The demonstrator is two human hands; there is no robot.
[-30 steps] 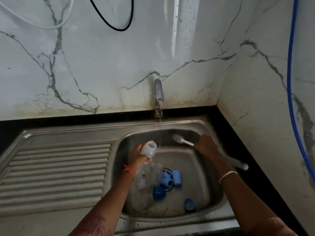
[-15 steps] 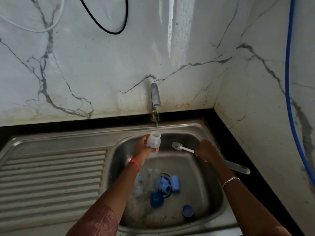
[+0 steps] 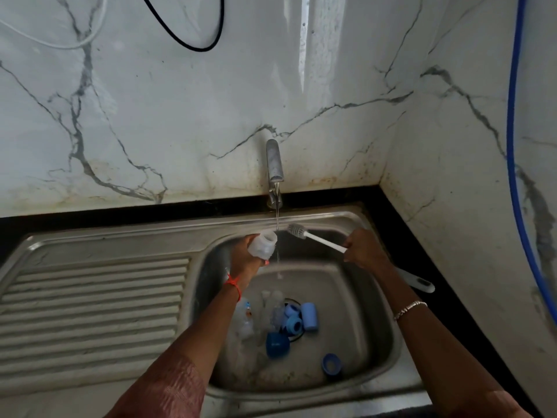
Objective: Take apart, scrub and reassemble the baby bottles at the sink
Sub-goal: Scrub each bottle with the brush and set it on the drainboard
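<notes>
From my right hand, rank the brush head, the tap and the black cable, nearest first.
1. Brush head, just left of the right hand, over the basin.
2. Tap, behind the basin.
3. Black cable, high on the wall.

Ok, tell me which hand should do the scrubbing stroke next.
Right. The right hand grips the brush, its bristle head near the open mouth of the bottle; the left hand only holds that bottle.

A home kitchen: a steel sink (image 3: 99,285) with ribbed drainboard sits under a tap (image 3: 275,164), marble-look wall tiles (image 3: 168,116) behind it.
</notes>
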